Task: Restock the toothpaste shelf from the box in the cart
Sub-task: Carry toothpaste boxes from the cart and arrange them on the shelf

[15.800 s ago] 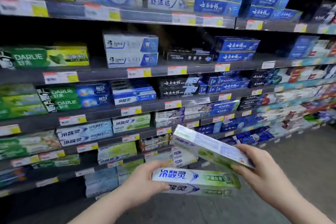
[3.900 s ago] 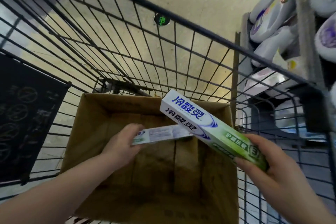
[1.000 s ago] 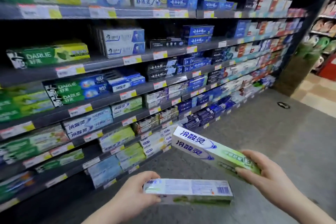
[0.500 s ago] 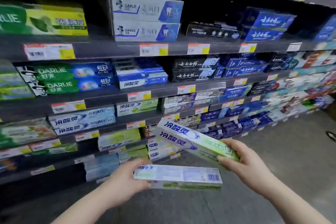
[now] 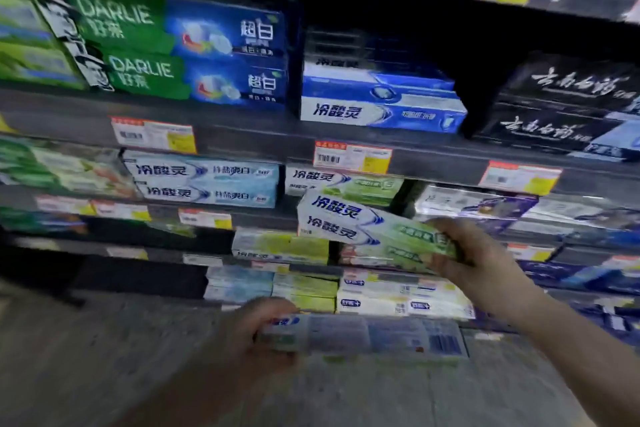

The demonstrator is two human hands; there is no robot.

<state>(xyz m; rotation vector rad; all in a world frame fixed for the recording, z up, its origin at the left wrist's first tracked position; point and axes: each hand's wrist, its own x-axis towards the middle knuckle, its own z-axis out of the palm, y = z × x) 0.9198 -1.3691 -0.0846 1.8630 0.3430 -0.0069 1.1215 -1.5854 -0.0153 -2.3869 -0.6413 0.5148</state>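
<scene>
Dim store light, heavy motion blur throughout, shelf recesses fell into deep shadow, wide-angle bending at edges

Two grips show: the left grip [image 5: 256, 333] and the right grip [image 5: 467, 253]. They hold two green-and-white toothpaste boxes, one low box [image 5: 363, 334] and one raised box [image 5: 367, 229]. Two green-and-blue Darlie boxes [image 5: 166, 19] lie stacked, as do two pale-blue boxes [image 5: 201, 182] and two black boxes [image 5: 561, 107]. Three price tags [image 5: 351, 158] sit on one shelf edge [image 5: 259, 135]. The lower rows are too blurred to count.
</scene>
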